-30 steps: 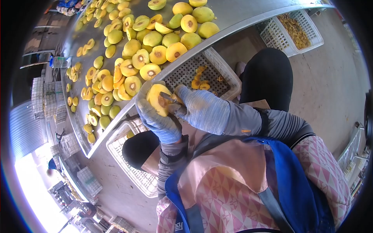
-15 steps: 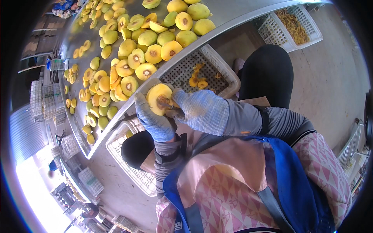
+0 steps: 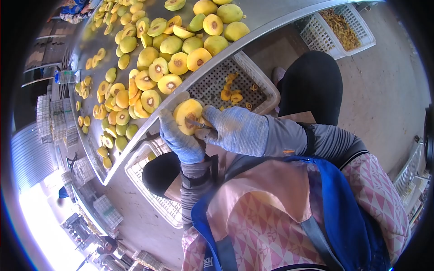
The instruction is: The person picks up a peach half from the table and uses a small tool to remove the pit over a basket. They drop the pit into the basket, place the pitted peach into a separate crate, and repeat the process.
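Observation:
My left hand (image 3: 181,140), in a blue-grey glove, is wrapped round a yellow halved fruit (image 3: 187,113) with its cut face up. My right hand (image 3: 237,128), gloved alike, grips a small metal tool (image 3: 195,123) whose tip is at the brown centre of the fruit. Both hands are just off the edge of the metal table (image 3: 140,135). On that table lie many halved yellow-green fruits (image 3: 169,83), cut faces showing on several. Below the edge, a crate (image 3: 271,92) holds a few orange scraps (image 3: 226,92).
Another white crate (image 3: 366,40), full of brown-orange scraps, stands on the floor at upper right. A white crate (image 3: 153,203) sits under the table near my left knee (image 3: 158,174). My right knee (image 3: 312,86) is beside the scraps crate. Stacked crates (image 3: 58,122) are at far left.
The fruit's brown centre looks more opened out round the tool tip, and more scraps show in the crate below. Both hands have shifted very slightly.

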Available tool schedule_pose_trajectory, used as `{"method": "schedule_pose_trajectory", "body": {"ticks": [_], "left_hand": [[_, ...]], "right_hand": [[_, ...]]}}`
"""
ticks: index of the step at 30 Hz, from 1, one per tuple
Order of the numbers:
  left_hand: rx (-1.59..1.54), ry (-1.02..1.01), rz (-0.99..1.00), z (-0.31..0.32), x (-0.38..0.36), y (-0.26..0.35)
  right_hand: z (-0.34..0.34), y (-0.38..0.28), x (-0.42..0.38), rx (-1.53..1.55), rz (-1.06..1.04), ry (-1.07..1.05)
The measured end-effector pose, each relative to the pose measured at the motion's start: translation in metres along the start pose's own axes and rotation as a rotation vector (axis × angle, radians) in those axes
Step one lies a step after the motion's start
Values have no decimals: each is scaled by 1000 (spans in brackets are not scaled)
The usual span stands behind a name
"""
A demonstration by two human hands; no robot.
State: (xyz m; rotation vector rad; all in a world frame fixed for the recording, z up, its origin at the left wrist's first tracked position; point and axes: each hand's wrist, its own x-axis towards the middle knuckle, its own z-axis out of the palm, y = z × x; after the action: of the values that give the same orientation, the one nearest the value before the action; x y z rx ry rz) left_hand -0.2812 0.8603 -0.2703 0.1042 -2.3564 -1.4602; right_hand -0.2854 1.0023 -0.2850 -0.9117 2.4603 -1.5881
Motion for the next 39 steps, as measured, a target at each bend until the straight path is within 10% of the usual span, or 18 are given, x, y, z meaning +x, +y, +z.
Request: {"method": "schedule_pose_trajectory", "body": {"ticks": [2, 6, 8, 11, 29, 32, 39], "left_hand": [[-512, 8, -296, -1, 3, -8], [-75, -165, -28, -10, 9, -9], [-468, -220, -515, -11, 14, 0], [-526, -248, -549, -9, 20, -2], [-1, 26, -131, 3, 4, 2], [1, 40, -128, 1, 0, 4], [-416, 17, -317, 13, 4, 7]], "right_hand": [[-3, -2, 0, -40, -23, -7], [-11, -8, -1, -62, 81, -50], [-12, -9, 0, -88, 62, -59], [-13, -11, 3, 34, 167, -118], [-16, 0, 6, 299, 95, -239], [-17, -16, 0, 50, 272, -198], [-14, 5, 4, 517, 289, -188]]}}
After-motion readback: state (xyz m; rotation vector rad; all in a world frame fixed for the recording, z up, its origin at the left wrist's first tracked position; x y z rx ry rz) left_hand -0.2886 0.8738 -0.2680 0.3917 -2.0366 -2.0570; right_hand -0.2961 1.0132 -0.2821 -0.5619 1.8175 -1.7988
